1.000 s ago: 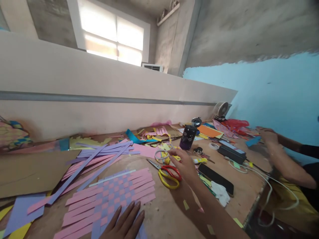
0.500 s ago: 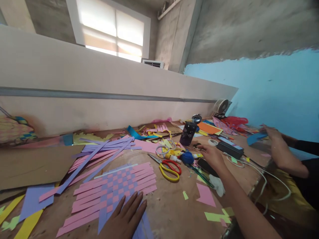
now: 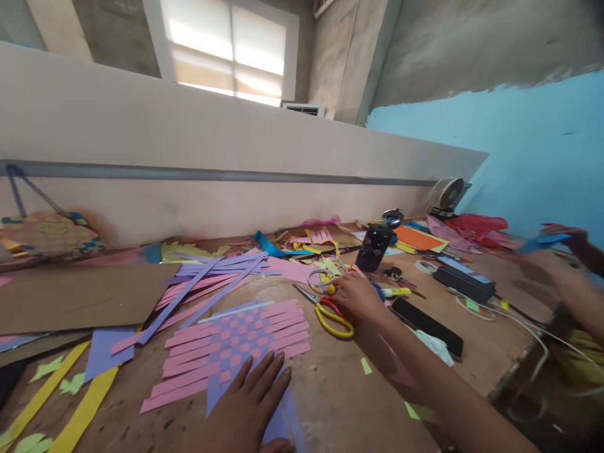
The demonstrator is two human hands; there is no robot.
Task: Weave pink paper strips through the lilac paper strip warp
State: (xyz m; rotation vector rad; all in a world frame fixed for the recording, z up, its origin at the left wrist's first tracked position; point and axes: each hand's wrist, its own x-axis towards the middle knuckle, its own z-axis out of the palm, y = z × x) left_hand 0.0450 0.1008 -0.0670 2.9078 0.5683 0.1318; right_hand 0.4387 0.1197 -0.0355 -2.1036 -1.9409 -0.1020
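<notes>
A woven mat of pink and lilac paper strips lies on the table, its pink ends fanned out on both sides. My left hand rests flat on its near edge, fingers stretched and slightly spread. Beyond the mat, my right hand reaches down with bent fingers beside scissors with one red and one yellow handle. Its fingertips are at a yellow piece near a white tape roll; whatever they grip is mostly hidden. A yellow glue stick lies just right of this hand.
Right of my forearm lies a black phone; a dark tumbler stands behind. Loose paper strips and brown cardboard cover the left. White cables cross the right edge. Another person's hand holds blue paper.
My right hand has moved left and nearer, from beside the keys and phone to the scissors, uncovering the phone. My left hand stays on the mat. The view has shifted.
</notes>
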